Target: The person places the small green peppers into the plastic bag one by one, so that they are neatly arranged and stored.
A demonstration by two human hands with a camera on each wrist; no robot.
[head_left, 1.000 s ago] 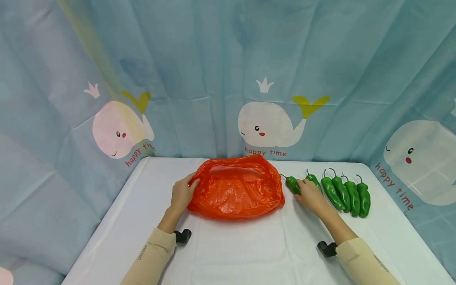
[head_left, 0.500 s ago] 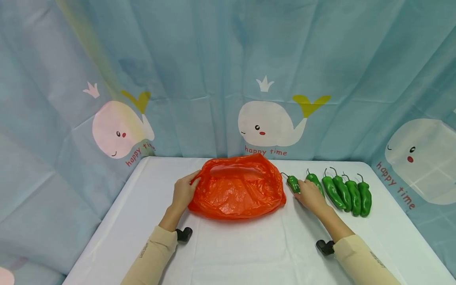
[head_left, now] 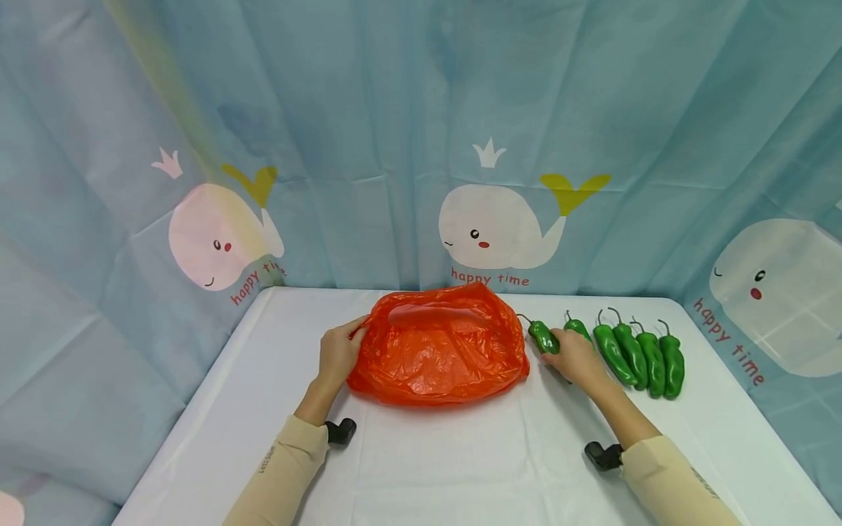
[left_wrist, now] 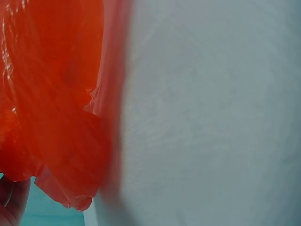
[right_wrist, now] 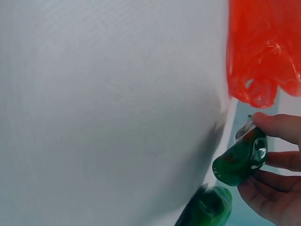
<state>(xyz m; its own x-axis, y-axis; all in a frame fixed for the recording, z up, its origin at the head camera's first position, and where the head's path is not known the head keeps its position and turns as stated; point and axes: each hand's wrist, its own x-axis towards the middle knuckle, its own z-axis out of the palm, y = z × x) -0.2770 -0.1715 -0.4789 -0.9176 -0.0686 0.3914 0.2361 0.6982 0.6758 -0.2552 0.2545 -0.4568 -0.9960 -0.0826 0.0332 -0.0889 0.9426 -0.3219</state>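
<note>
Head view: red bag (head_left: 437,354) in the middle of the white table (head_left: 441,467), thin and crinkly, open at the top. At its left edge, left hand (head_left: 338,356) pinching the plastic. Just right of the bag, right hand (head_left: 579,359) gripping a green pepper (head_left: 543,337), with the curly stem pointing toward the bag and the lower end hidden by the fingers. Just past that hand, a second pepper (head_left: 578,328), partly covered. Farther right, four more peppers (head_left: 633,356) lying side by side on the table, stems at the far end. At the back, a blue cloth (head_left: 368,219) with white whales (head_left: 490,228) and red words (head_left: 490,278), "happy time". Nearest the camera, two tan sleeves (head_left: 283,467), each with a black piece (head_left: 340,432) by the wrist.

Right wrist view: a much closer look at the gripped pepper, round shiny bottom end in sight, between thumb and fingers. Hard to tell: touching the table or a little above. Below, part of another pepper, and a long soft shadow (right_wrist: 188,172). At the top right, a crumpled end of the bag.

Left wrist view: mostly bag and table, with only fingertips in the low left corner, touching the bunched-up plastic.
</note>
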